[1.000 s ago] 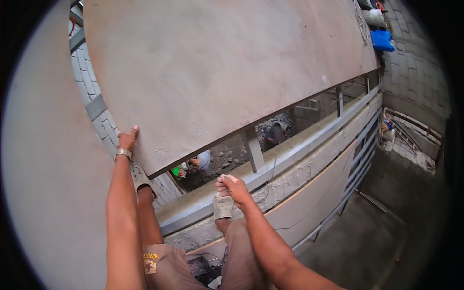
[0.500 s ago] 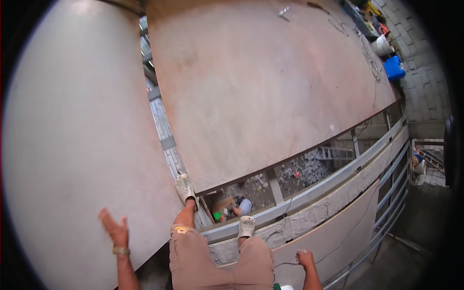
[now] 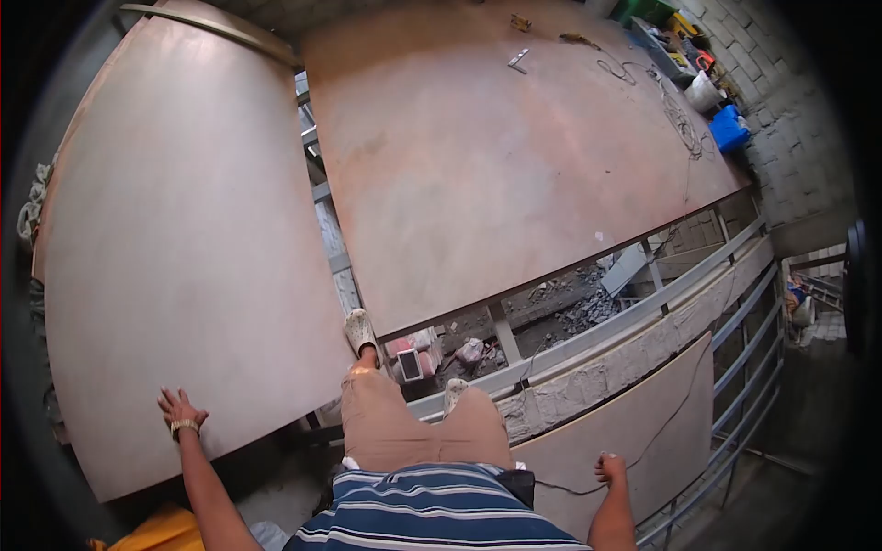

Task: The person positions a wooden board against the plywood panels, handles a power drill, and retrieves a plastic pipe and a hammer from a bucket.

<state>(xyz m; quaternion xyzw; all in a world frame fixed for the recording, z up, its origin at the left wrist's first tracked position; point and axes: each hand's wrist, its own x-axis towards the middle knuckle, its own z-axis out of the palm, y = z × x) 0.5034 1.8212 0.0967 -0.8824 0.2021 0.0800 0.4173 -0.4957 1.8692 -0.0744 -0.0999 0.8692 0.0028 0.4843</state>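
My left hand [image 3: 186,411] has moved from the near corner of the right board [image 3: 478,193], where it was a second ago, to the left board [image 3: 193,248]. The left board lies along the left of the view, its near end toward me; a wooden strip [image 3: 216,29] crosses its far end. Left hand: palm down near the board's near edge, fingers spread, a watch [image 3: 186,426] at the wrist. Right hand [image 3: 609,467]: out to my right, over a lower board [image 3: 634,413], fingers curled in; whether they pinch anything I cannot tell. A dark cord [image 3: 562,489] runs across the lower board. Metal bars [image 3: 339,263] show in the narrow gap between the two large boards, with my left shoe [image 3: 359,333] at its near end. Past the right board's near edge, rubble [image 3: 588,310] is seen below, bordered by a metal beam [image 3: 588,347]. On the right board: a metal square [image 3: 518,61]. Beyond its right side: a white bucket [image 3: 704,93] and a blue jug [image 3: 729,128], near a block wall [image 3: 799,174]
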